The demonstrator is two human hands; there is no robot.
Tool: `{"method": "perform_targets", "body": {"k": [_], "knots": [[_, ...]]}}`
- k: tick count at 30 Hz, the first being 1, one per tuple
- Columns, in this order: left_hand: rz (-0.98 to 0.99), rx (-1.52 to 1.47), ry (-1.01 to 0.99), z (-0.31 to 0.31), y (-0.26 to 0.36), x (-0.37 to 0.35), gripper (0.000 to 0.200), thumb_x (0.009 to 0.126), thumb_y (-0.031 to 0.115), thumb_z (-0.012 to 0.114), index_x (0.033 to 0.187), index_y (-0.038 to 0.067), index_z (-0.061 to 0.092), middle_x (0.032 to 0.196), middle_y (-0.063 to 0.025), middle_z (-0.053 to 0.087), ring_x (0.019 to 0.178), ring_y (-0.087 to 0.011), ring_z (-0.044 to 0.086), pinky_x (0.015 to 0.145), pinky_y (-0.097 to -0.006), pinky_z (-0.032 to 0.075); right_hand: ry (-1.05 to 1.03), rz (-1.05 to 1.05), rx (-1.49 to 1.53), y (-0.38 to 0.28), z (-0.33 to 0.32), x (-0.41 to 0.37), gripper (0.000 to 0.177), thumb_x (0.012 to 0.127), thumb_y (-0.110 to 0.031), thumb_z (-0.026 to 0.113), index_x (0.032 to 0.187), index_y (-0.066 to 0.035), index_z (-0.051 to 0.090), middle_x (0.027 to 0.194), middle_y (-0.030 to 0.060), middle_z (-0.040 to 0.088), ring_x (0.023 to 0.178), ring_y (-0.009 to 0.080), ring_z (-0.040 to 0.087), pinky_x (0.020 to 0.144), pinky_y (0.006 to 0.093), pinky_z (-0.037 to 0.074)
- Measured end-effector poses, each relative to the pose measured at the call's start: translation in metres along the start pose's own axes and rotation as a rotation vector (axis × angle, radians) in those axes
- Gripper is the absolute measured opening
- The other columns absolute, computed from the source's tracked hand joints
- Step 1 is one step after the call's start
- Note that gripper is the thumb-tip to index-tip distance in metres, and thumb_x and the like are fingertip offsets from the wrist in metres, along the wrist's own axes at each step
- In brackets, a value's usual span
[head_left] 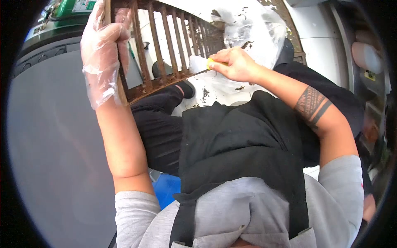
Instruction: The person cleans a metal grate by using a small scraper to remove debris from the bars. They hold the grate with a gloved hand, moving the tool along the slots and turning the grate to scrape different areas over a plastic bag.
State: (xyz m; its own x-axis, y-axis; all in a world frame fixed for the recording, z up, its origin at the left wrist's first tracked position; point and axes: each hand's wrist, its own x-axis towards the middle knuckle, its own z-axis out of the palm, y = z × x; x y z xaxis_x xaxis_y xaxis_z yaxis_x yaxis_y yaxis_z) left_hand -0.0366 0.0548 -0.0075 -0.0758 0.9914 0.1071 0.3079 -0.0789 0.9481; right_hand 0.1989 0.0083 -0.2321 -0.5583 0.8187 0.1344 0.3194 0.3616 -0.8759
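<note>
My left hand [103, 49], in a clear plastic glove, is closed around the end of a brown, grimy slatted grate [165, 79]. The grate is held tilted in front of my knees, its far end reaching over the floor. My bare right hand [237, 65] grips a small scraper [198, 65] with a yellow handle and a pale, translucent blade. That blade lies against the near side rail of the grate, by the slats. Dark grime coats the slats and rails. The glove partly hides the grate's left end.
Under the grate's far end, a clear plastic sheet [264, 31] with dark scraps spreads over white floor tiles [324, 53]. A grey surface [49, 124] fills the left side. A blue object [167, 190] shows beside my black apron [240, 136]. Metal equipment lines the right.
</note>
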Motion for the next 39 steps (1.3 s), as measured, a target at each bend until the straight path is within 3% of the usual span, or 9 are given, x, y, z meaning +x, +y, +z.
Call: {"method": "perform_targets", "body": {"k": [2,4,5,7,17,22,23,24,39], "knots": [[0.027,0.085,0.021,-0.007,-0.012,0.008,0.077,0.072,-0.002,0.051,0.149,0.001,0.052,0.119,-0.0157,0.067,0.09,-0.0141,0.065,0.073,-0.0184,0.048,0.094,-0.104,-0.067,0.015,0.008,-0.004,0.022,0.095,-0.023,0.067,0.102,-0.003,0.076,0.094,0.0136,0.074,0.086,0.0302,0.073,0.076,0.0384,0.058],[0.047,-0.134,-0.006,0.002,-0.017,0.013,0.085,0.071,-0.006,0.047,0.155,-0.004,0.038,0.151,-0.0258,0.047,0.132,-0.0323,0.057,0.1,-0.0304,0.053,0.087,-0.041,-0.158,0.012,0.012,-0.006,0.024,0.095,-0.032,0.065,0.096,-0.012,0.076,0.089,0.0103,0.073,0.084,0.0314,0.072,0.072,0.04,0.058],[-0.031,-0.159,-0.032,0.012,0.0,0.005,0.094,0.066,-0.007,0.043,0.158,-0.005,0.029,0.163,-0.0229,0.03,0.152,-0.0388,0.029,0.126,-0.0424,0.027,0.104,-0.041,-0.166,-0.001,0.006,-0.01,0.026,0.095,-0.035,0.064,0.093,-0.012,0.075,0.088,0.0105,0.072,0.083,0.0323,0.071,0.07,0.0417,0.057],[0.023,-0.08,-0.052,-0.002,-0.005,0.008,0.089,0.069,-0.01,0.041,0.158,-0.005,0.03,0.158,-0.0271,0.036,0.149,-0.0382,0.038,0.111,-0.0301,0.046,0.09,0.001,-0.117,-0.02,-0.005,-0.01,0.03,0.094,-0.039,0.063,0.087,-0.012,0.073,0.085,0.0117,0.071,0.081,0.0346,0.069,0.069,0.0452,0.055],[-0.012,-0.158,-0.079,-0.013,-0.011,0.01,0.09,0.07,-0.009,0.042,0.158,-0.006,0.026,0.16,-0.0263,0.031,0.15,-0.0389,0.033,0.123,-0.0395,0.033,-0.005,0.202,0.083,-0.018,0.003,-0.002,0.032,0.09,-0.041,0.069,0.088,-0.009,0.075,0.078,0.0145,0.069,0.074,0.032,0.067,0.07,0.0425,0.052],[-0.014,0.093,-0.013,-0.028,-0.016,0.012,0.076,0.075,-0.003,0.055,0.15,-0.001,0.048,0.128,-0.0188,0.064,0.092,-0.0189,0.066,0.078,-0.0266,0.052,0.042,0.228,0.246,-0.007,0.028,0.003,0.036,0.088,-0.041,0.07,0.09,-0.005,0.077,0.073,0.0118,0.07,0.069,0.0248,0.067,0.069,0.0402,0.052],[-0.015,-0.109,-0.031,-0.015,-0.01,0.006,0.082,0.076,-0.007,0.046,0.157,-0.004,0.033,0.139,-0.0288,0.054,0.135,-0.0357,0.055,0.072,-0.0187,0.056,-0.015,0.32,0.307,-0.017,0.022,0.002,0.036,0.09,-0.039,0.071,0.088,-0.004,0.076,0.068,0.0092,0.067,0.063,0.0201,0.063,0.063,0.0374,0.05],[-0.035,-0.171,-0.053,-0.019,-0.015,0.011,0.08,0.076,-0.008,0.044,0.156,-0.003,0.036,0.125,-0.0305,0.062,0.119,-0.0296,0.066,0.064,-0.0154,0.055,-0.065,0.42,0.358,-0.028,0.013,0.002,0.036,0.091,-0.038,0.071,0.085,-0.003,0.075,0.064,0.0066,0.064,0.057,0.0154,0.059,0.057,0.0346,0.048],[-0.036,-0.31,0.0,-0.002,0.006,-0.004,0.093,0.063,-0.018,0.037,0.155,-0.007,0.034,0.135,-0.0186,0.054,0.087,-0.0149,0.055,0.066,-0.0172,0.048,-0.145,0.564,0.582,-0.028,-0.009,-0.007,0.035,0.101,-0.034,0.065,0.082,-0.004,0.069,0.062,-0.0013,0.057,0.046,0.0068,0.05,0.043,0.026,0.039]]}}
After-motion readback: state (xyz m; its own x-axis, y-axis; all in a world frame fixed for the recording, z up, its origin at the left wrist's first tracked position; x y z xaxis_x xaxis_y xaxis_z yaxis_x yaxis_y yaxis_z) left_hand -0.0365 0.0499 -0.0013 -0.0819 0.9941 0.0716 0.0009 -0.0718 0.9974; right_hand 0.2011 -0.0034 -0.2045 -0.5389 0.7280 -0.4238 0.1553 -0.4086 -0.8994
